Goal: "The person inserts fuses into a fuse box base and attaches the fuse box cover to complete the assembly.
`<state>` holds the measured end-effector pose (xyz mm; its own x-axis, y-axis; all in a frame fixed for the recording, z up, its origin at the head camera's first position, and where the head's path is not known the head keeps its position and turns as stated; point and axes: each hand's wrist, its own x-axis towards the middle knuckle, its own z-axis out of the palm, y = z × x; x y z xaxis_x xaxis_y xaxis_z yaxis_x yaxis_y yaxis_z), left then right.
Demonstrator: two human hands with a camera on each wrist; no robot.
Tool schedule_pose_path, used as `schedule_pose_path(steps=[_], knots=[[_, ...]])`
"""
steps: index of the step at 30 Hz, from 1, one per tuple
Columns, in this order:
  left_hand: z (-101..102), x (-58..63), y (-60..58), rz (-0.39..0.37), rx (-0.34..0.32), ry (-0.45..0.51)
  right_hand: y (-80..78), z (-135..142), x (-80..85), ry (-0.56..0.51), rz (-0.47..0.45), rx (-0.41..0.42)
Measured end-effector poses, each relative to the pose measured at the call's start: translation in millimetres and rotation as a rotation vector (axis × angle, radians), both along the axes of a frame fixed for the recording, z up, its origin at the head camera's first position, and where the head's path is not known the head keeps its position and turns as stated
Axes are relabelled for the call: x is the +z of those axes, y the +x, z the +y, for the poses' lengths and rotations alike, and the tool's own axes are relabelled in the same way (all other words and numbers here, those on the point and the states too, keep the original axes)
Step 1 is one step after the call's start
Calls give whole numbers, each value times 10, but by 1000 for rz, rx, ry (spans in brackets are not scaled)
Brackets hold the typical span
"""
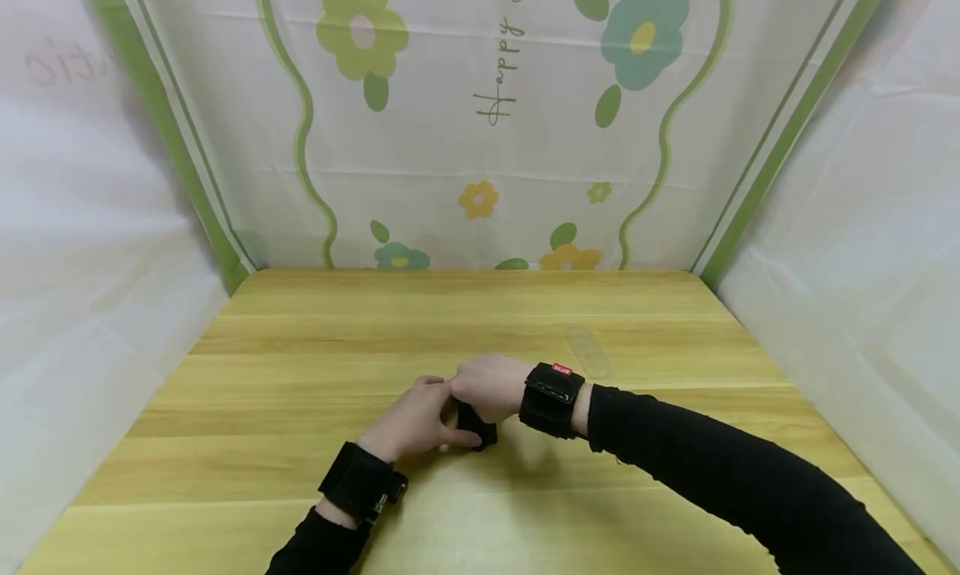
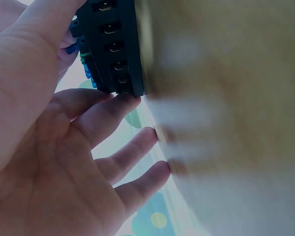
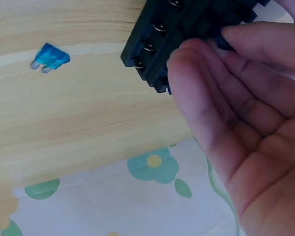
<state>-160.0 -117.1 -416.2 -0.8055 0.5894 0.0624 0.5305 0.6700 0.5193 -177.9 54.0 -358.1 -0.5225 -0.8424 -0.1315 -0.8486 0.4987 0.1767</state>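
Black slotted block (image 1: 476, 431): found on the worktop (image 1: 300, 408), in front of the person, between both hands. Left hand (image 1: 412, 421) observed gripping the block, thumb at one end and two fingertips at the other; the remaining two fingers extend apart, tips at the worktop. Right hand (image 1: 489, 385) narrowed against the block's side — thumb and forefinger pinching a small dark blue piece (image 3: 222, 42), mostly hidden. Green (image 2: 84, 58) and blue inserts (image 2: 89, 73) noted along the block. One bright blue two-pronged fuse (image 3: 51, 57) lies loose on the worktop, well apart from the block. A clear strip (image 1: 588, 351) lies beyond the right wrist — flat.
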Motion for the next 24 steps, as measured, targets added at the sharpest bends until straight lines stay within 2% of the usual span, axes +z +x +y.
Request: schedule_pose_path(steps=[9, 14, 18, 24], knots=[[20, -25, -11, 6, -9, 14, 42, -50, -18, 60, 54, -7], [24, -40, -20, 4, -8, 10, 41, -13, -65, 28, 66, -8], [15, -33, -10, 7, -9, 6, 62, 35, -78, -39, 24, -40], [11, -22, 3, 21, -18, 8, 89, 78, -28, -150, -113, -147]])
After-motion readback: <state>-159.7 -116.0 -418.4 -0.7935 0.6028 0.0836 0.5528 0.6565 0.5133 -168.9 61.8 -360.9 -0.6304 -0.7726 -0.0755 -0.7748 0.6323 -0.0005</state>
